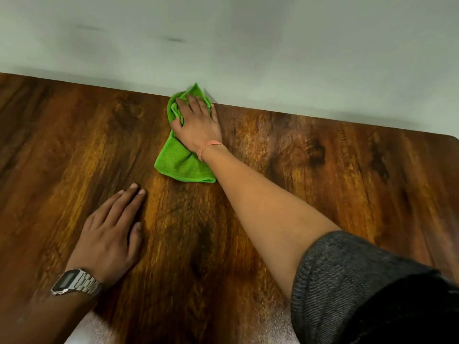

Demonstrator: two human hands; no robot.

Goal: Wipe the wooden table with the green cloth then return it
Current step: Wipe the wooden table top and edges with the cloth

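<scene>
Head view: right hand presses the green cloth flat on the wooden table at its far edge by the wall, fingers spread over bunched fabric. Left hand rests flat nearby, fingers released, wristwatch on.

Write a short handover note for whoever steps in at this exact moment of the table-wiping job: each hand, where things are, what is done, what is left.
Right hand: pressed flat on the green cloth, at the far edge of the wooden table by the wall.
Left hand: empty, palm down on the near tabletop, bracing.
Done: wiping is under way; how much is covered cannot be told.
Left: finish wiping, then return the cloth.
</scene>
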